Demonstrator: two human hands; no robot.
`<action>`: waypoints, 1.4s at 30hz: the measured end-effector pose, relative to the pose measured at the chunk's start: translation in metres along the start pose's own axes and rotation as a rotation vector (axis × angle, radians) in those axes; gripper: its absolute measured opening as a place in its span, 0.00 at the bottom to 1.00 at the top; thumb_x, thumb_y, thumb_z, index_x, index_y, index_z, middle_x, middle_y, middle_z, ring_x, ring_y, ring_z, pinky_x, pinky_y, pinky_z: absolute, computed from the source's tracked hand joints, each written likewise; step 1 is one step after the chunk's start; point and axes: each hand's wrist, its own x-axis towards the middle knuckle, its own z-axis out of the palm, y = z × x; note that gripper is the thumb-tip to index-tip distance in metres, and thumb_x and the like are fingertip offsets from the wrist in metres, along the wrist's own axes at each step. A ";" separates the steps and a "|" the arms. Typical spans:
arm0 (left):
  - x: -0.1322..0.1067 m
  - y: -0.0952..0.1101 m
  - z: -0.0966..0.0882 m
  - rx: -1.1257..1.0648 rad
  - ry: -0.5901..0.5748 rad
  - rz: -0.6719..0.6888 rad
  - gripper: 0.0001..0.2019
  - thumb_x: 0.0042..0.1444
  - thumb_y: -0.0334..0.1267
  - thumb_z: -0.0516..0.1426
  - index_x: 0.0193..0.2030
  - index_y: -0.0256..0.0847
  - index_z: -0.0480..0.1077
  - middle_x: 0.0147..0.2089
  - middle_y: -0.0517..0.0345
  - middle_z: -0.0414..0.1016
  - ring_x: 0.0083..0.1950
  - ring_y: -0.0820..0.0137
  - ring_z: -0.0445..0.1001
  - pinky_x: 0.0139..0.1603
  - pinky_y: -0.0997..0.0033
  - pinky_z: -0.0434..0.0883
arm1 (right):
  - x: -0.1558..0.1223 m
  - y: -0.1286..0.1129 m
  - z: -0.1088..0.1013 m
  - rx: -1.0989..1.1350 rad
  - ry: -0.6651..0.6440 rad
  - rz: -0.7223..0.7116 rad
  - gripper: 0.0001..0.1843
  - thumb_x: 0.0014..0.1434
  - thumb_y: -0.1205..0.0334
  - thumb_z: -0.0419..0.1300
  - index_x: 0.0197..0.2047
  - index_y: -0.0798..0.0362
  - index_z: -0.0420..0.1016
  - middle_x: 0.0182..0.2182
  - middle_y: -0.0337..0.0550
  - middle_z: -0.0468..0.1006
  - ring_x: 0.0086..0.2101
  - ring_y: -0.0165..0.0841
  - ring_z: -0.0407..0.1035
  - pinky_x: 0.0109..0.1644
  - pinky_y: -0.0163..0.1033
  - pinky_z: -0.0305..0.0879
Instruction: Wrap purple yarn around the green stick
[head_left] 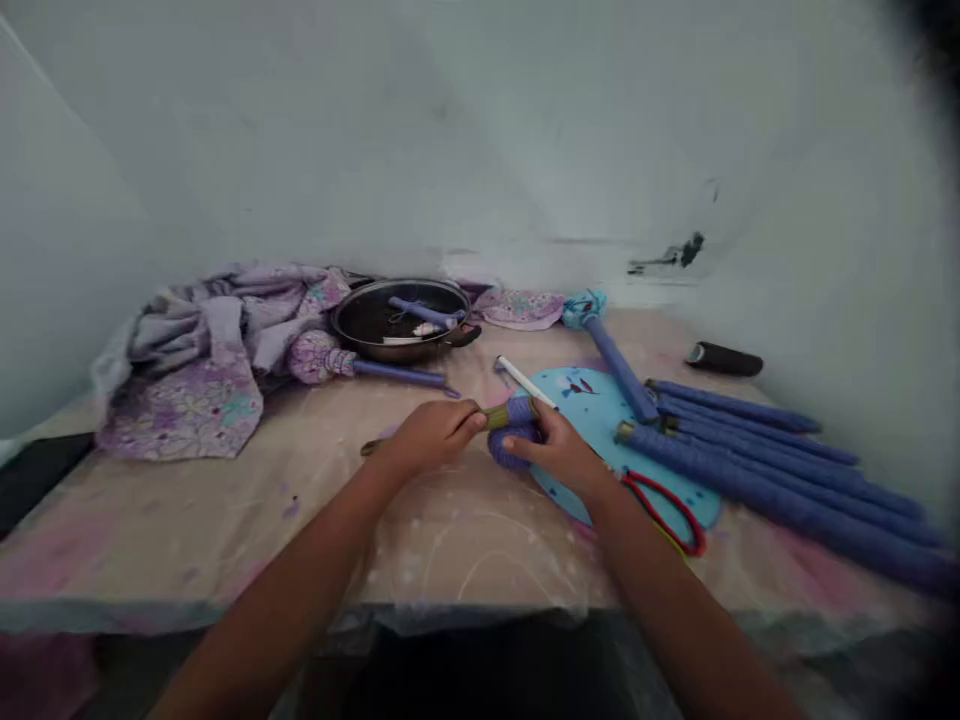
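My left hand is closed around a greenish-brown stick, whose far left end pokes out past the wrist. Blue-purple yarn is wound around the stick's right end. There my right hand grips the wrapped part between thumb and fingers. A ball of blue-purple yarn sits just under the stick, against the right thumb; whether the hand also holds it I cannot tell. Behind the right hand lies a light blue board or mat, with a white pen-like stick at its left edge.
Several blue-wrapped sticks lie at right, beside red-handled scissors. A black roll is behind them. Farther back are a dark pan, a fabric-headed stick and another with a blue head. Floral cloth is heaped at left.
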 end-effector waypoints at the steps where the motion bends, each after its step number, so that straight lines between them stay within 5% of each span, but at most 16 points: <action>1: 0.001 0.000 -0.001 -0.016 -0.012 0.007 0.19 0.60 0.46 0.39 0.29 0.37 0.64 0.26 0.59 0.66 0.27 0.74 0.63 0.28 0.74 0.55 | 0.000 0.002 0.000 -0.012 0.013 0.000 0.17 0.45 0.59 0.60 0.41 0.52 0.67 0.31 0.38 0.69 0.33 0.31 0.63 0.37 0.37 0.61; 10: -0.004 0.001 -0.005 -0.162 -0.005 0.024 0.16 0.49 0.44 0.53 0.43 0.40 0.58 0.29 0.64 0.65 0.27 0.74 0.63 0.27 0.76 0.58 | -0.003 -0.001 0.004 -0.051 0.032 -0.001 0.09 0.47 0.63 0.55 0.34 0.54 0.70 0.26 0.37 0.70 0.27 0.29 0.62 0.32 0.35 0.61; 17: 0.000 -0.001 -0.003 0.181 0.209 0.160 0.16 0.54 0.46 0.50 0.45 0.39 0.64 0.44 0.51 0.68 0.45 0.65 0.66 0.43 0.66 0.61 | 0.000 -0.002 0.004 -0.103 0.108 -0.026 0.15 0.47 0.62 0.55 0.40 0.54 0.72 0.34 0.41 0.74 0.35 0.34 0.67 0.40 0.39 0.63; 20: 0.000 0.000 -0.001 0.355 0.286 0.096 0.16 0.57 0.45 0.47 0.49 0.43 0.64 0.44 0.51 0.68 0.46 0.64 0.65 0.43 0.64 0.60 | 0.001 -0.001 0.004 -0.089 0.183 0.005 0.16 0.48 0.61 0.55 0.41 0.54 0.72 0.34 0.41 0.74 0.36 0.35 0.67 0.42 0.41 0.63; 28: -0.001 0.008 0.004 0.256 0.168 -0.122 0.21 0.60 0.47 0.38 0.53 0.42 0.58 0.41 0.52 0.72 0.38 0.65 0.72 0.33 0.70 0.63 | -0.001 -0.006 0.004 -0.040 0.184 0.024 0.17 0.47 0.53 0.59 0.38 0.54 0.71 0.32 0.42 0.74 0.33 0.33 0.67 0.40 0.39 0.64; 33: -0.002 0.008 0.002 0.097 0.132 -0.217 0.21 0.60 0.47 0.33 0.51 0.41 0.56 0.32 0.55 0.72 0.31 0.66 0.71 0.28 0.71 0.61 | -0.001 -0.002 0.005 -0.343 0.224 -0.107 0.25 0.43 0.56 0.62 0.45 0.54 0.66 0.41 0.47 0.72 0.41 0.38 0.66 0.46 0.46 0.62; 38: -0.003 0.008 0.000 -0.056 0.117 -0.232 0.24 0.50 0.53 0.51 0.48 0.40 0.55 0.33 0.56 0.70 0.31 0.67 0.69 0.28 0.71 0.62 | 0.002 0.007 0.009 -0.565 0.219 -0.249 0.27 0.43 0.57 0.61 0.48 0.54 0.63 0.43 0.51 0.69 0.44 0.42 0.64 0.49 0.49 0.59; 42: -0.002 0.007 -0.001 -0.021 0.108 -0.191 0.15 0.52 0.47 0.51 0.42 0.41 0.59 0.31 0.58 0.69 0.31 0.68 0.68 0.29 0.72 0.61 | 0.003 0.011 0.009 -0.632 0.309 -0.212 0.25 0.44 0.56 0.60 0.46 0.55 0.63 0.42 0.52 0.69 0.44 0.44 0.63 0.48 0.51 0.60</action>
